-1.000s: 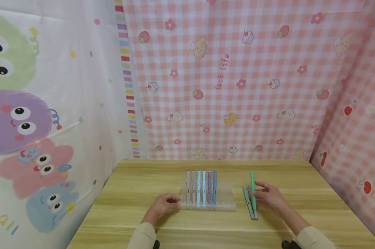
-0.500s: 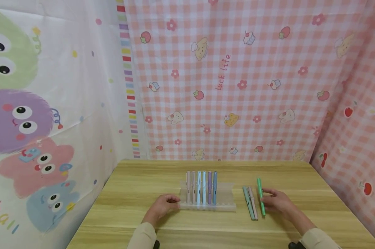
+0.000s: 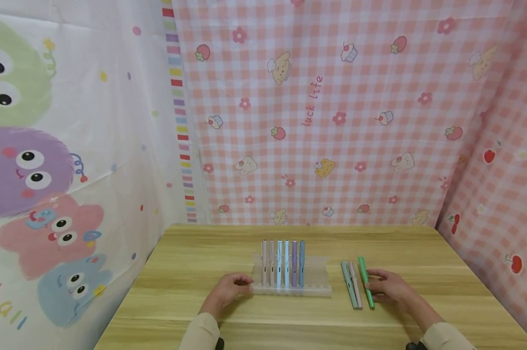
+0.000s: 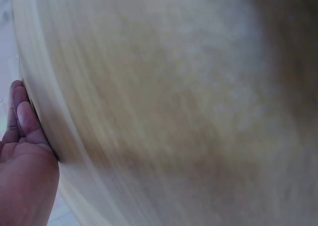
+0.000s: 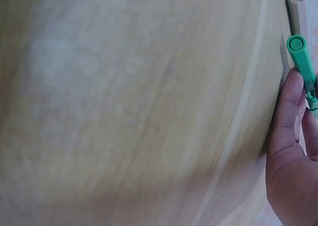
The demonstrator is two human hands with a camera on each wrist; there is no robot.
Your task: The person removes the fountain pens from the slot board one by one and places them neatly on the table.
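Note:
A clear plastic pen rack (image 3: 318, 274) lies on the table, bearing a row of several capped pens (image 3: 287, 265) in beige, light blue, purple and darker blue. At the rack's left end, my left hand (image 3: 230, 290) grips its corner with thumb and fingers; the left wrist view shows only part of this hand (image 4: 27, 151). To the right of the rack, my right hand (image 3: 391, 287) pinches a green pen (image 3: 366, 283) low at the table. Just left of that pen lie a grey-green pen (image 3: 350, 285) and a pinkish pen (image 3: 356, 285), close together.
The wood-grain table (image 3: 298, 323) extends to a pink checked cloth (image 3: 360, 146) at the back. A white cartoon-print cloth (image 3: 114, 204) hangs on the left, and another pink cloth (image 3: 500, 194) on the right.
The green pen has moved right, off the two other pens, and come down toward the table with my right hand, tilting slightly. My left hand and the rack stay in place.

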